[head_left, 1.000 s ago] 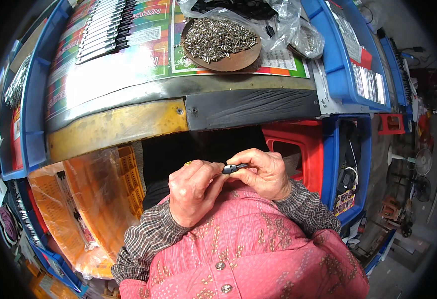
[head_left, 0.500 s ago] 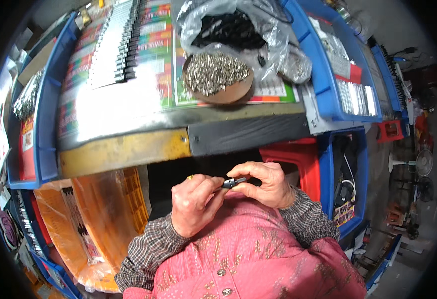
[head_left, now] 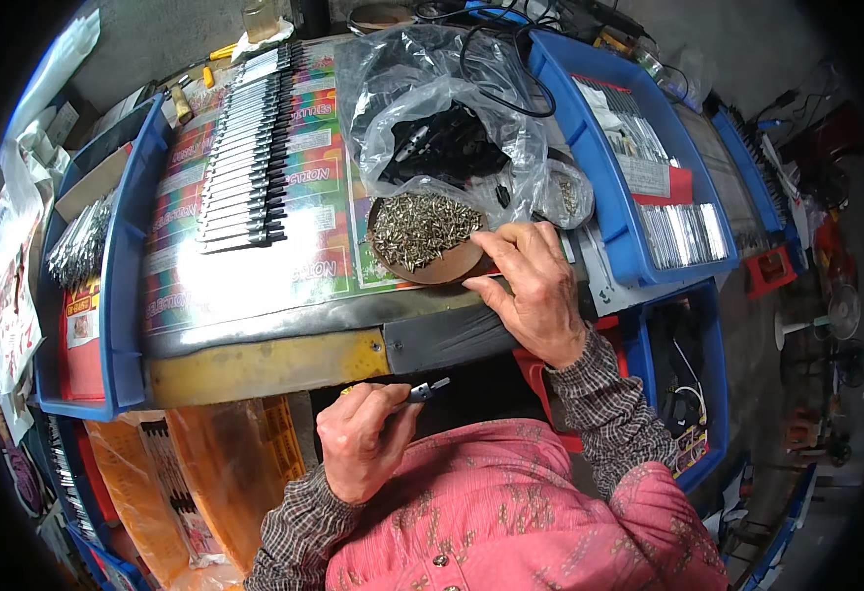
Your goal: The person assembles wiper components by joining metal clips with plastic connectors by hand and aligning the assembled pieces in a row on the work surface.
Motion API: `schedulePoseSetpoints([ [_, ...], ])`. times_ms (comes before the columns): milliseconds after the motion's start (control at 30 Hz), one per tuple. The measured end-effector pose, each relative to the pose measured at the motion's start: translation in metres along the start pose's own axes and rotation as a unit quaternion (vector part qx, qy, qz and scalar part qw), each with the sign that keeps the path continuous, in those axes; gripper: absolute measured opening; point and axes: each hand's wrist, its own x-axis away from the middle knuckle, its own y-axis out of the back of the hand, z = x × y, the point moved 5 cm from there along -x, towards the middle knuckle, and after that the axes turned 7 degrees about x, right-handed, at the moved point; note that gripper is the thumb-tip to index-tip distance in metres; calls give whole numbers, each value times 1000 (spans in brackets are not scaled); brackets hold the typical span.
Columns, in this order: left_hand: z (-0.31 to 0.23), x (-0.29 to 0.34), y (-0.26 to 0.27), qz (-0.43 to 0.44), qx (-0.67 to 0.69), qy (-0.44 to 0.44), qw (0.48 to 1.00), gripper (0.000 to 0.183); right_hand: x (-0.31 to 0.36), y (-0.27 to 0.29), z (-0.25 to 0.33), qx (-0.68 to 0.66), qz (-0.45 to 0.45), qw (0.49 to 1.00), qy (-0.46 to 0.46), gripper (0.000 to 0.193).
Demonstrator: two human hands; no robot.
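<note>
Across the lower middle of the frame, a pink top [head_left: 511,492] carried brownish floral sprigs and a round, dark, metallic-looking button [head_left: 440,559]. Black-and-white checked sleeves [head_left: 616,409] gathered at the wrists. Of the hands [head_left: 358,443], the left wore a yellowish ring [head_left: 346,391].

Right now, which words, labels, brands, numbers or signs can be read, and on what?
I won't copy wording; print shows here:
Multicoloured sheet: large repeated lettering, partly legible; smaller print unreadable.
Pale slip in the upper right blue tray: print too small.
Red package in the upper left blue tray: too small.
White wrapping at far left: red print, too blurred.
</note>
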Motion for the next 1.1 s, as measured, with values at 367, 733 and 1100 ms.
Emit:
schedulePoseSetpoints([
  [367, 7, 1, 1, 0, 10, 23, 1000, 18, -5, -11, -2, 52, 20, 998, 4, 52],
  [733, -1, 1, -1, 1, 3, 22, 1000, 17, -12, -13, -2, -55, 21, 998, 7, 19],
  [1100, -7, 3, 2, -1, -10, 36, 999, 16, -8, -14, 7, -152, 33, 987, 29, 9],
])
